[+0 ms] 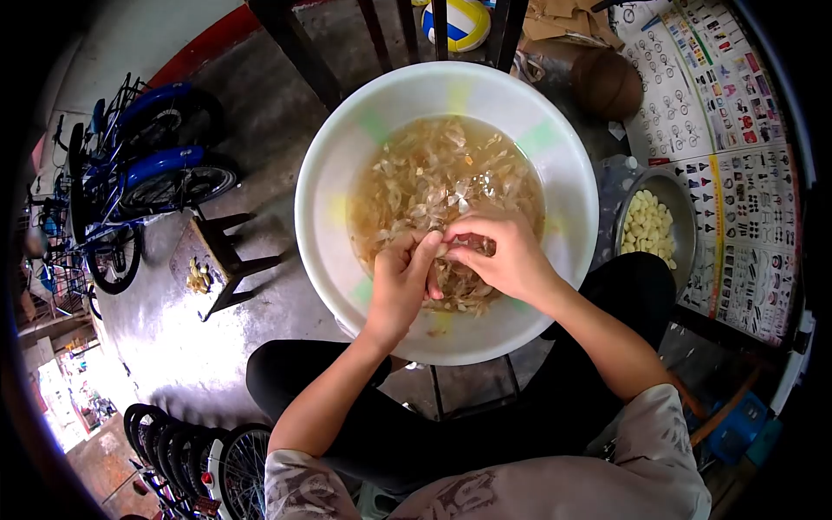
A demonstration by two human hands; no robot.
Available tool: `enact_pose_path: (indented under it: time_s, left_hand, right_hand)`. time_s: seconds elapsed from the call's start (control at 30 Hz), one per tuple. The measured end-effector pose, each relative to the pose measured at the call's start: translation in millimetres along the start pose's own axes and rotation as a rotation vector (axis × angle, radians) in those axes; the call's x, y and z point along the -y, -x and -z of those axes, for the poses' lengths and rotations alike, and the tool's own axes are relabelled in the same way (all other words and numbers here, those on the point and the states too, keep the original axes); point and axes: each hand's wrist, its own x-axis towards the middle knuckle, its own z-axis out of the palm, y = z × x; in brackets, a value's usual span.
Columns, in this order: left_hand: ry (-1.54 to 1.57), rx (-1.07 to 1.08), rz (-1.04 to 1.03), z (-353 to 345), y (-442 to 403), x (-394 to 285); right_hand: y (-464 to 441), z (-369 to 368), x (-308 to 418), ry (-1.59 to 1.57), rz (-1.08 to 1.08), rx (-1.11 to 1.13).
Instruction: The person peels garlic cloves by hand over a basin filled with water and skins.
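My left hand (404,282) and my right hand (503,251) meet fingertip to fingertip above a large white basin (329,260). Pinched between them is a small pale garlic clove (443,250), mostly hidden by the fingers. Below, cloudy yellowish water in the basin carries many loose papery garlic skins (416,178). To the right of the basin, a metal bowl (687,212) holds a pile of peeled garlic cloves (647,227).
A small wooden stool (227,251) with a few yellowish bits on it stands at left. Parked bicycles (165,165) line the left side. A wooden chair (299,43), a volleyball (459,22) and a brown ball (607,84) are behind the basin. Printed sheets (745,234) cover the right side.
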Motion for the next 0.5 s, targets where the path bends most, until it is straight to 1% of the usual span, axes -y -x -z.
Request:
enact_pose_path:
  time_s: [0.03,0.07,0.1,0.13,0.2,0.23,0.3,0.33,0.4,0.43,0.5]
  left_hand:
    - [0.0,-0.003,0.004,-0.1,0.5,-2.5]
    - [-0.028,-0.002,-0.039,-1.3,0.6,-6.1]
    - [-0.056,-0.001,-0.083,-2.6,0.6,-9.1]
    - [-0.054,-0.004,-0.082,-3.6,1.1,-11.5]
    - [-0.245,-0.003,-0.221,-5.4,1.6,-14.6]
    - [-0.246,-0.001,-0.22,-3.7,-0.4,-14.7]
    - [-0.387,-0.005,-0.362,3.1,-5.1,-14.2]
    - [-0.389,0.001,-0.361,4.1,-5.8,-12.9]
    - [-0.19,0.043,-0.181,5.6,-7.4,-10.8]
    - [-0.19,0.044,-0.181,6.7,-7.5,-12.4]
    - [-0.017,0.137,0.013,9.8,-8.0,-16.9]
  right_hand:
    - [0.6,-1.7,-0.9,-0.033,-0.028,-0.049]
    - [0.6,-2.7,-1.8,-0.065,-0.055,-0.097]
    - [-0.2,-1.8,-2.9,-0.066,-0.055,-0.094]
    - [-1.3,0.3,-3.9,-0.074,-0.03,-0.13]
    - [-3.1,2.4,-3.0,-0.082,-0.007,-0.165]
    - [-4.2,3.0,-1.1,-0.09,0.018,-0.163]
    - [-4.4,3.6,-2.1,-0.097,0.038,-0.166]
    - [-3.9,3.3,-4.3,-0.076,0.056,-0.167]
    - [-3.6,3.9,-5.9,-0.052,0.073,-0.17]
    - [-3.8,4.4,-5.5,-0.053,0.079,-0.177]
    - [-4.8,4.8,-4.0,-0.056,0.086,-0.184]
